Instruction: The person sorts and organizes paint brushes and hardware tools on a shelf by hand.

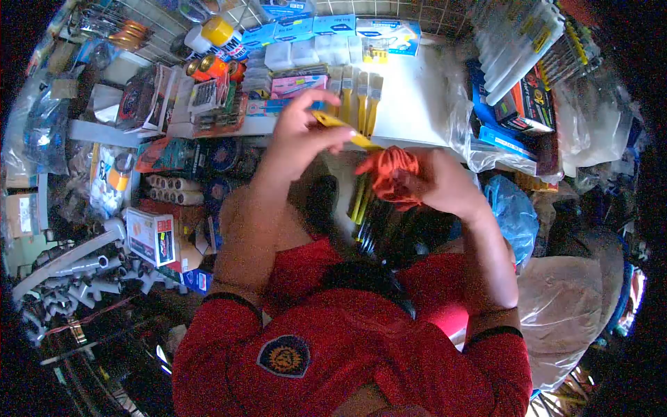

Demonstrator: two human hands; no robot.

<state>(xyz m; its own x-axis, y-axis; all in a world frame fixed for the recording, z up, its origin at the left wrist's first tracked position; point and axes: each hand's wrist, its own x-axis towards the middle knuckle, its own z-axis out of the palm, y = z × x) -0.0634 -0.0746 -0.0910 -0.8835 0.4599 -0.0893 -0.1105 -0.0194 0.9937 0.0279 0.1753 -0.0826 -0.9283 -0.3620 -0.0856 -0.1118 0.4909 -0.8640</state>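
My left hand (pixel 299 135) is closed on the yellow handle of a paintbrush (pixel 361 141), pinching it between thumb and fingers. The brush slants down to the right, and its lower end is hidden at an orange cloth (pixel 396 170). Bunched up, that cloth is gripped by my right hand (pixel 448 184), whose fingers are partly covered by it. Just beyond my hands, several paintbrushes (pixel 374 97) with yellow handles lie side by side on the white shelf (pixel 417 104). Below the cloth, more yellow-handled tools (pixel 360 201) show, too dark to name.
Blue boxes (pixel 333 26) line the back of the shelf, with spray cans (pixel 221 35) to their left. Packaged goods (pixel 524 52) hang at the right. Grey pipe fittings (pixel 87 278) lie low on the left. A blue plastic bag (pixel 511 215) sits near my right forearm.
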